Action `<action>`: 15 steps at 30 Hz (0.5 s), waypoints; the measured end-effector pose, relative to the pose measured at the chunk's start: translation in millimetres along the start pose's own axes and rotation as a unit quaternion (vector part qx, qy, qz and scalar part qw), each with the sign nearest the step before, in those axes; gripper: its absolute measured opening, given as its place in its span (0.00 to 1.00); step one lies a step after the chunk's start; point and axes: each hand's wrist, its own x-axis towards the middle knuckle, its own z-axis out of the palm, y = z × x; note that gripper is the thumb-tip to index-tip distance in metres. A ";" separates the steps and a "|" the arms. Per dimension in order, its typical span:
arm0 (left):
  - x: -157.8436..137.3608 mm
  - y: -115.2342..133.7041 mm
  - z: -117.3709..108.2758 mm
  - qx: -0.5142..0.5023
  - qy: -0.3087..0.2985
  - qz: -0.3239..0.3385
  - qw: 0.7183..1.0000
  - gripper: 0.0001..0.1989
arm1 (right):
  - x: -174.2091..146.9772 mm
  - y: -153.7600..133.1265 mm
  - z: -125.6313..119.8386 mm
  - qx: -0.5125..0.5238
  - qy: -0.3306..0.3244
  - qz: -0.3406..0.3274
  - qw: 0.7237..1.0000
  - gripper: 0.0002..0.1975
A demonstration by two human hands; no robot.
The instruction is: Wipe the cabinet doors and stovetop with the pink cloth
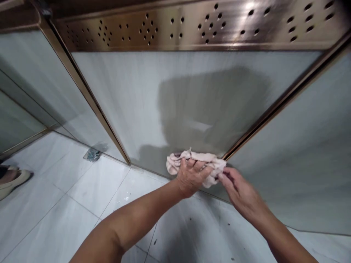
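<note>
A bunched pale pink cloth [204, 157] lies against the lower edge of a glossy pale panel [120, 95], close to the metal strip at its right corner. My left hand [192, 177] is laid over the cloth with its fingers curled onto it, pressing it to the panel. Pinched between the thumb and fingers of my right hand [240, 190] is the cloth's right end. Folds of the cloth hide some of the fingertips. A dark shadow falls on the panel above both hands.
Above the panel runs a bronze-coloured metal band [189, 29] with punched holes. Metal strips [90, 96] divide the panels. On the white tiled floor [115, 193] lie a crumpled bluish scrap [92, 154] and dark specks. A person's pale shoe [16, 180] shows at far left.
</note>
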 end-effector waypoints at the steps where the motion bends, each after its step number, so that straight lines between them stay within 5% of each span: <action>1: -9.9 -0.6 3.9 -0.034 -0.064 -0.016 0.997 0.15 | -5.3 0.8 -5.8 0.003 -0.079 -0.009 0.997 0.27; 4: -40.1 -24.5 -4.5 -0.169 -0.295 -0.145 0.929 0.20 | -25.3 4.8 -24.6 0.066 -0.272 -0.100 0.955 0.24; 6: -57.2 -46.7 -18.6 -0.204 -0.362 -0.236 0.878 0.20 | -33.7 2.5 -32.3 0.102 -0.273 -0.122 0.949 0.21; 9: -66.0 -65.1 -41.1 -0.223 -0.347 -0.288 0.864 0.18 | -29.8 -10.4 -21.1 0.061 -0.132 -0.123 0.982 0.26; 12: -50.5 -58.9 -64.0 -0.314 -0.333 -0.290 0.840 0.20 | -23.0 -19.8 23.7 0.015 0.002 -0.209 0.978 0.32; 15: -26.5 -48.0 -90.3 -0.446 -0.245 -0.352 0.785 0.22 | -38.3 -4.9 79.7 -0.059 -0.054 -0.241 0.967 0.36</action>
